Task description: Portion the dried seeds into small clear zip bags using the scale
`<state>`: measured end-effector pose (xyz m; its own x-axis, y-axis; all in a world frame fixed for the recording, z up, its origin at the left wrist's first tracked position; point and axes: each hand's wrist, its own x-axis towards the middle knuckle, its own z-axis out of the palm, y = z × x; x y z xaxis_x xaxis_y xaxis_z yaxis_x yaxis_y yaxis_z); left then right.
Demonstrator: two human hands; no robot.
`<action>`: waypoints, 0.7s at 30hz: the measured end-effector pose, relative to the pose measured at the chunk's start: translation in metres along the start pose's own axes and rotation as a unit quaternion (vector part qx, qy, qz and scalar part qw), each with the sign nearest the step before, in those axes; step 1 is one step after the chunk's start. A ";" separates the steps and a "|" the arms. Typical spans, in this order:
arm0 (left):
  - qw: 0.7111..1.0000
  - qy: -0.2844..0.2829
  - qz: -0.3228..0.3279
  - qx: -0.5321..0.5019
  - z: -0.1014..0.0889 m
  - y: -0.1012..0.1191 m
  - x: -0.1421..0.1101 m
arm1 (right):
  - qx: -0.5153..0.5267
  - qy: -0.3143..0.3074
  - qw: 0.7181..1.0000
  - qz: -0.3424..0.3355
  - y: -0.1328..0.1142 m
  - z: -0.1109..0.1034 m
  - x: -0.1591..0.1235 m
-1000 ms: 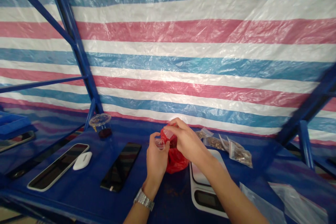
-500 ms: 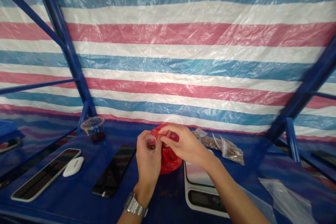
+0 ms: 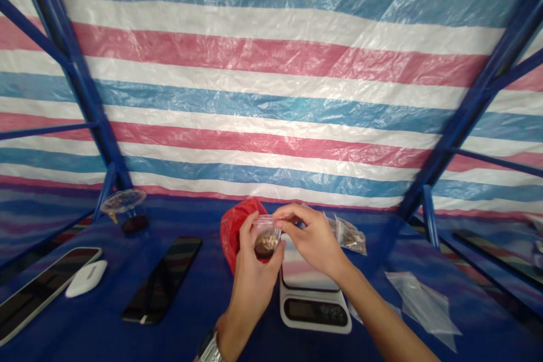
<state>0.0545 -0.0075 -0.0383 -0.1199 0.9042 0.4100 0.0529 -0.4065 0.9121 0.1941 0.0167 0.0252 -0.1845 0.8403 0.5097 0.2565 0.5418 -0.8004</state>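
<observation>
My left hand [image 3: 253, 280] grips a small clear plastic bag [image 3: 266, 237] with brown bits in its bottom. My right hand [image 3: 311, 240] pinches the top edge of that same bag from the right. Both hands hover just above a white digital scale [image 3: 311, 294] on the blue table. A red plastic bag [image 3: 233, 226] stands right behind my left hand. I wear a metal watch [image 3: 208, 349] on the left wrist.
Filled small clear bags [image 3: 348, 233] lie behind the scale; empty clear bags [image 3: 418, 302] lie to its right. A black phone [image 3: 163, 278], a white case [image 3: 86, 278], a larger phone [image 3: 40, 294] and a lidded cup [image 3: 123, 203] sit left. Blue frame posts stand on both sides.
The view shifted right. My hands came forward from the red bag with the small clear bag, which now shows brown contents, and hold it over the scale.
</observation>
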 end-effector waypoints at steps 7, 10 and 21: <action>0.985 -0.166 0.027 0.043 0.010 -0.005 -0.019 | 0.062 0.129 0.983 0.118 0.038 -0.027 -0.047; 0.985 -0.143 0.035 0.087 0.008 -0.010 -0.017 | 0.005 0.133 0.976 0.171 0.063 -0.044 -0.058; 0.934 -0.145 0.211 0.250 -0.014 -0.011 0.006 | -0.336 0.193 0.920 0.055 0.067 -0.084 -0.065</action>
<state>0.0389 0.0007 -0.0460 0.2859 0.7046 0.6494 0.4998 -0.6879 0.5264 0.3029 0.0004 -0.0352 0.1958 0.7643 0.6144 0.8056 0.2319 -0.5452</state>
